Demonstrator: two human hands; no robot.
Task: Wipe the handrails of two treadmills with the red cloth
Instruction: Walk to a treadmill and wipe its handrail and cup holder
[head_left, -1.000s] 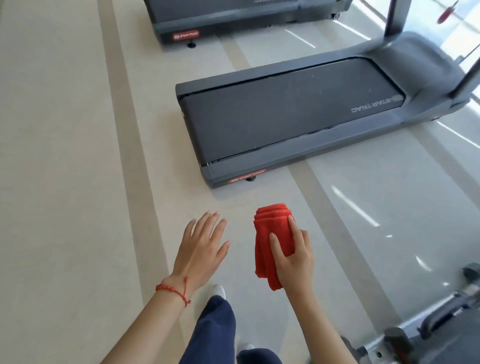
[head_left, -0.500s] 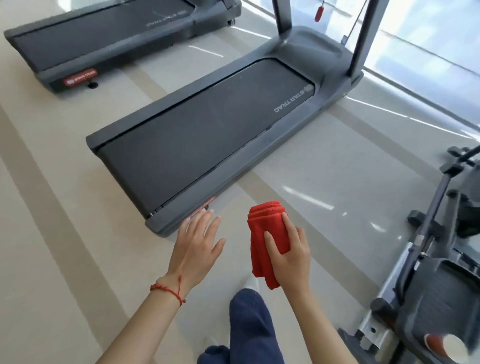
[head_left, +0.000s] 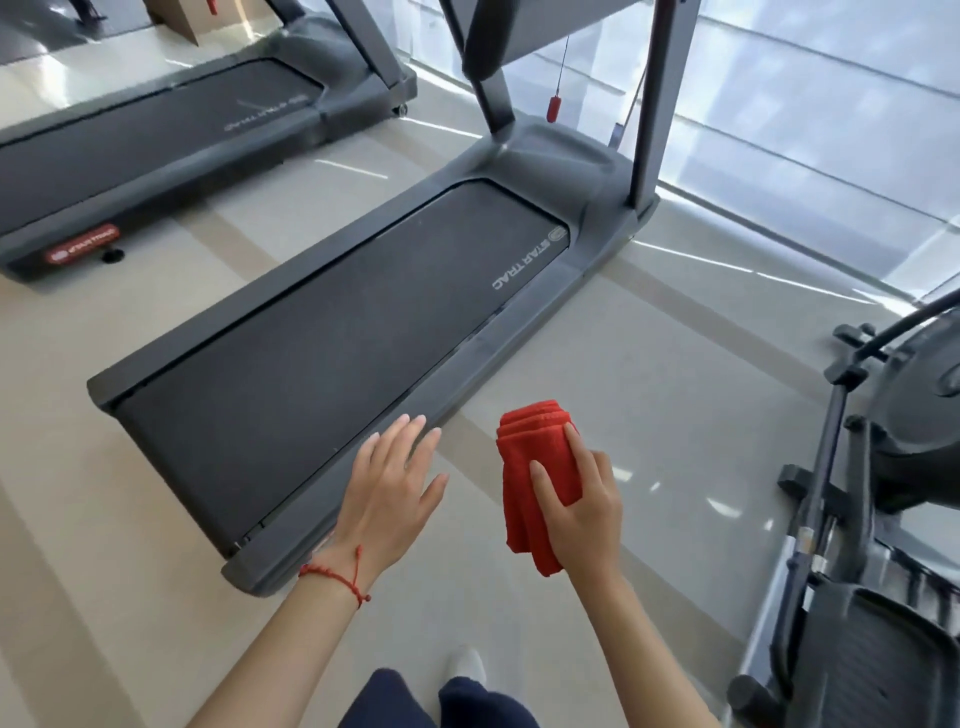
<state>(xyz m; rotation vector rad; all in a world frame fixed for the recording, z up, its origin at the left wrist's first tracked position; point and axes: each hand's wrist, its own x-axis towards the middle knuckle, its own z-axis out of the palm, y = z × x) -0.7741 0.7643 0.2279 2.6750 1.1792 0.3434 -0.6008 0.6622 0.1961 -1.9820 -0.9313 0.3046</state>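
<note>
A red cloth (head_left: 535, 470), folded into thick layers, hangs upright in the air over the pale floor (head_left: 649, 415), just right of the near treadmill (head_left: 332, 332). The right hand (head_left: 579, 506) grips it, fingers wrapped over its front, the lower end drooping below the palm. The left hand (head_left: 392, 488) is empty, fingers spread flat, held above the treadmill's near right corner. A red string bracelet (head_left: 337, 579) circles that wrist. A second treadmill (head_left: 156, 135) stands far left
</note>
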